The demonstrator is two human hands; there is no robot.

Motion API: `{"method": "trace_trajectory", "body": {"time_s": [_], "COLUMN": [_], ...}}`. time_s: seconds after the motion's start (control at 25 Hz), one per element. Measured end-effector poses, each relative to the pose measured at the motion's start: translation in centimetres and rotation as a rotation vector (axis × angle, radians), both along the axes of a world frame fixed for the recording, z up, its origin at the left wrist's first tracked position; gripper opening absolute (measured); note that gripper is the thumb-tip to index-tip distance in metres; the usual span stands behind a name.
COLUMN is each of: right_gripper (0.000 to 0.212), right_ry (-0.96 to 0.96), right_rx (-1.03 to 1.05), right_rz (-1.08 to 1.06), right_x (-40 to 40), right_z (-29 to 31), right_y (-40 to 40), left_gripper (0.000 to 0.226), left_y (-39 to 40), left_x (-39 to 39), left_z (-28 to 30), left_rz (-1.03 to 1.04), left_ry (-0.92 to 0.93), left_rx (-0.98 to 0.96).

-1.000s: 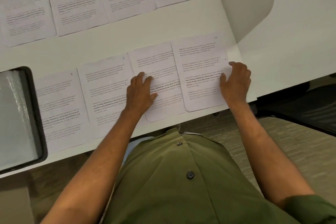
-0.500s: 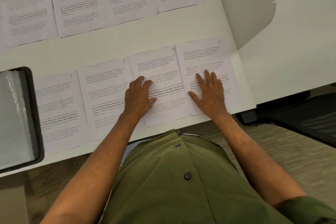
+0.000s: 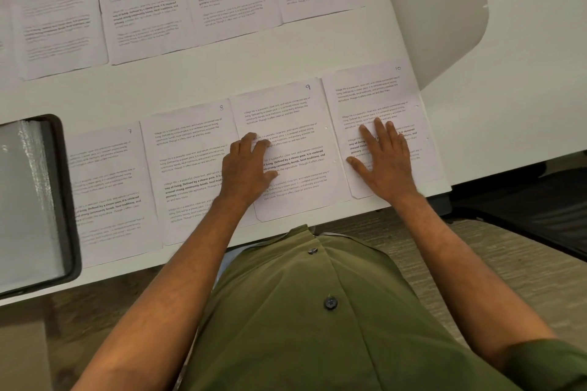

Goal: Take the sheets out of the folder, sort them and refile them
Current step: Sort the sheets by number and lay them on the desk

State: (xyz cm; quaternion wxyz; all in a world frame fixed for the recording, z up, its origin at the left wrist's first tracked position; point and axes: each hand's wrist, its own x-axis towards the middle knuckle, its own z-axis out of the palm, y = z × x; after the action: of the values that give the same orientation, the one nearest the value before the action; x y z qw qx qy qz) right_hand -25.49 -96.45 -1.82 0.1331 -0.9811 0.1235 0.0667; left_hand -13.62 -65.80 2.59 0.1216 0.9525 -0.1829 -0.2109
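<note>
1. Sheets lie face up in two rows on the white counter (image 3: 286, 57). The near row holds four, hand-numbered in their top right corners: sheet 7 (image 3: 108, 197) at the left, then sheet 8 (image 3: 187, 149), sheet 9 (image 3: 295, 117) and sheet 10 (image 3: 374, 89) at the right end, close to the counter's right edge.
2. Sheet edges in the near row touch or slightly overlap; sheet 9 lies over the right margin of sheet 8.
3. Right hand (image 3: 386, 162) rests flat on the lower half of sheet 10, fingers straight and spread, thumb out to the left.
4. Left hand (image 3: 246, 168) rests palm down across the seam between sheets 8 and 9, fingers close together and slightly bent, fingertips on sheet 9.
5. Far row (image 3: 197, 6) holds at least four more printed sheets side by side; their numbers are out of frame or too blurred to read.
6. Folder (image 3: 62, 200) lies open at the left edge of the counter, dark-rimmed, with shiny clear sleeves, touching the left margin of sheet 7.
7. Green buttoned shirt (image 3: 317, 311) fills the near foreground.
</note>
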Motion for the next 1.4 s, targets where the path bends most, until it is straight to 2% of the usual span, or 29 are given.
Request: {"method": "trace_trajectory", "body": {"time_s": [1.08,1.24,1.4], "right_gripper": [0.081,0.073,0.071], "right_ry": [0.030,-0.122,-0.217], "right_rx": [0.031,0.141,0.168], "right_rz": [-0.035,-0.149,-0.151], "right_x": [0.4,1.4,3.7], "right_z": [0.9,1.9,2.2], "right_y": [0.5,2.2,5.7], "left_gripper": [0.075,0.074,0.069], "left_y": [0.3,1.4,5.3], "left_x": [-0.3,0.0,1.5], "left_z": [-0.5,-0.1,0.4], "left_rz": [-0.060,-0.043,0.000], "left_ry": [-0.026,-0.044,-0.088], "left_rx": [-0.025,-0.087,-0.107]}}
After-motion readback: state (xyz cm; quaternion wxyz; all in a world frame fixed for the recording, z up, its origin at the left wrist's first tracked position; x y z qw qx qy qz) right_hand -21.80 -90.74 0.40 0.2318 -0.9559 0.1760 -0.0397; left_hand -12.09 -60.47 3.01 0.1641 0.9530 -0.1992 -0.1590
